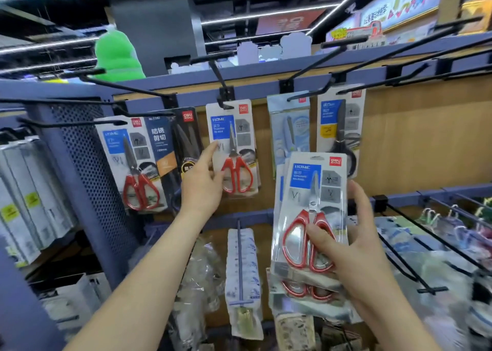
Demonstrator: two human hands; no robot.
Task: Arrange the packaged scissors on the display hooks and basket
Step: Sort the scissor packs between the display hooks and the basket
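Held pack (308, 204): long axis upright, fingers of right hand (354, 244) curled round its lower half. Matching hung pack (234, 148) on hook (225, 95): up-left; left hand (202, 183) nearer, pinching its edge.

My held pack (306, 191): red handles, white card, blue label. Hung pack (239, 143) by my left fingers (211, 149): same. Neighbour pack (170, 148) black, orange band. Perforated panel (87, 164) slate blue, backboard (412, 137) tan.

A shop: packaged scissors (234, 148) hang on display hooks (314, 65).
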